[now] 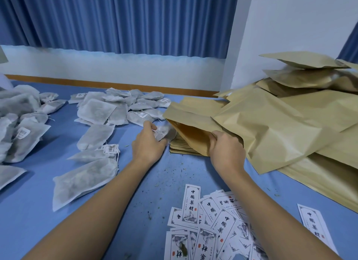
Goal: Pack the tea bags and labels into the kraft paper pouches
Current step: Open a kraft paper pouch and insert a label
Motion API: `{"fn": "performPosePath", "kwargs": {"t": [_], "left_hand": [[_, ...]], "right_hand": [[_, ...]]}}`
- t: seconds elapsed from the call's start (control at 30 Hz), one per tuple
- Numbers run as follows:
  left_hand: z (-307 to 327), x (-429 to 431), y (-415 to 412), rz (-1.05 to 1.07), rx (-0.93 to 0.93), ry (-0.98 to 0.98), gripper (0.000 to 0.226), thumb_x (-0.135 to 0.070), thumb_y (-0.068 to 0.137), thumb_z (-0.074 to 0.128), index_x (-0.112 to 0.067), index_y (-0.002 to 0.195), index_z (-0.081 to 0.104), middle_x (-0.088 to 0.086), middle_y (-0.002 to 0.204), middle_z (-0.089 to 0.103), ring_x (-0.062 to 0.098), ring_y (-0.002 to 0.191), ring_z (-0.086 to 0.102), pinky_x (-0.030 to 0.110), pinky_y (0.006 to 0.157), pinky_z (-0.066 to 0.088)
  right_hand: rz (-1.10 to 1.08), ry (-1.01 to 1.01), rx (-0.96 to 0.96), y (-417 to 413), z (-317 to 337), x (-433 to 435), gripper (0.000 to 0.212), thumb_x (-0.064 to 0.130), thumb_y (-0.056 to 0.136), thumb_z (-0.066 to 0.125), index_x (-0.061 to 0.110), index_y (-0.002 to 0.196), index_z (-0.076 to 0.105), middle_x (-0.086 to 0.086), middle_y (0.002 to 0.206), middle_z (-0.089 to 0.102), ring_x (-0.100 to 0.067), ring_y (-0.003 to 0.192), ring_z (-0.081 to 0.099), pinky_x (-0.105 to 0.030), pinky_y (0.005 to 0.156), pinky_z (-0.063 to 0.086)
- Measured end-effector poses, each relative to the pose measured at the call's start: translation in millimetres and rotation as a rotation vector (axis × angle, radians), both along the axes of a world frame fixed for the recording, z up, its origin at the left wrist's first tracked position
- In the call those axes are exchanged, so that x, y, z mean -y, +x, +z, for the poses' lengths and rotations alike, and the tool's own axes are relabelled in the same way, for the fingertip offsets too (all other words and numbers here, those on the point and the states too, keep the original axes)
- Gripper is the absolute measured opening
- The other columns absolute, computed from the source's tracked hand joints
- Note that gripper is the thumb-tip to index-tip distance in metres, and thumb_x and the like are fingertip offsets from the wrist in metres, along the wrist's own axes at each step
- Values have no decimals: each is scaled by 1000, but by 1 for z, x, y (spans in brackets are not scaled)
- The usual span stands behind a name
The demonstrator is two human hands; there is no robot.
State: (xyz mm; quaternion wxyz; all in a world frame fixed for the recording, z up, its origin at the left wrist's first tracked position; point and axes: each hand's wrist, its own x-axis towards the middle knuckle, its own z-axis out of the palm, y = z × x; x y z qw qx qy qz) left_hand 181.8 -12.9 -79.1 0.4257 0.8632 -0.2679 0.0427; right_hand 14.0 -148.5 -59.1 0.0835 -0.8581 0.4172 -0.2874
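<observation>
Left hand (pixel 149 143) grips a tea bag (pixel 164 133) at the mouth of a kraft pouch (pixel 251 132) — right hand (pixel 226 149) pinches that mouth's lower edge, holding it open.

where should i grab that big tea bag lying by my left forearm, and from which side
Pinch the big tea bag at its far right end, where it looks bunched and slightly raised off the blue cloth; the rest lies flat. Come from above on the right, the side nearest the left hand, with a thumb-and-finger grip.
</observation>
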Motion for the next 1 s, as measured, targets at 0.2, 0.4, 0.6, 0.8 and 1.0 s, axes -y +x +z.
{"fn": "performPosePath", "kwargs": {"t": [0.2, 0.4, 0.6, 0.8, 1.0], "left_hand": [[18, 2, -27, 87, 195, -696, 11, -21, 95, 63, -18, 104, 69, -1, 103, 55, 22, 97, 56, 42, 85, 49], [22, 2, -61, -341, 742, -454, 24, -36, 96, 67, -15, 100, 78, -3, 88, 54, 10, 81, 51, 33, 68, 42], [19, 14, -81, -536, 860, 62, 40, 5, 81, 56, -7, 118, 66, 9, 111, 65, 32, 95, 61, 41, 66, 50], [23, 34, -93, -376, 509, 503, 30, 0, 87, 54, -13, 115, 55, 8, 115, 61, 31, 105, 61, 35, 67, 36], [47, 81, -67, -523, 128, 397, 33, -24, 106, 39, -14, 135, 51, 9, 134, 55, 26, 123, 51, 32, 108, 37]], "right_hand": [[6, 23, 19, -1, 3, -1, 31, 35, 105, 41, 22, 103, 69, -12, 79, 67, -34, 71, 51, -33, 59, 42], [26, 103, 81, -4, 8, -1, 25, 25, 101, 46, 19, 88, 67, -11, 73, 63, -34, 69, 47, -34, 58, 40], [21, 266, 176, -7, 14, 5, 30, 17, 91, 50, 15, 61, 50, -4, 57, 48, -35, 63, 42, -34, 55, 37], [77, 104, 109, -9, 7, -2, 14, 12, 88, 50, 11, 79, 61, -13, 69, 60, -40, 74, 52, -41, 61, 47], [121, 28, 185, -11, 7, -9, 37, 8, 87, 48, 26, 111, 70, -13, 80, 67, -40, 82, 56, -44, 67, 52]]}}
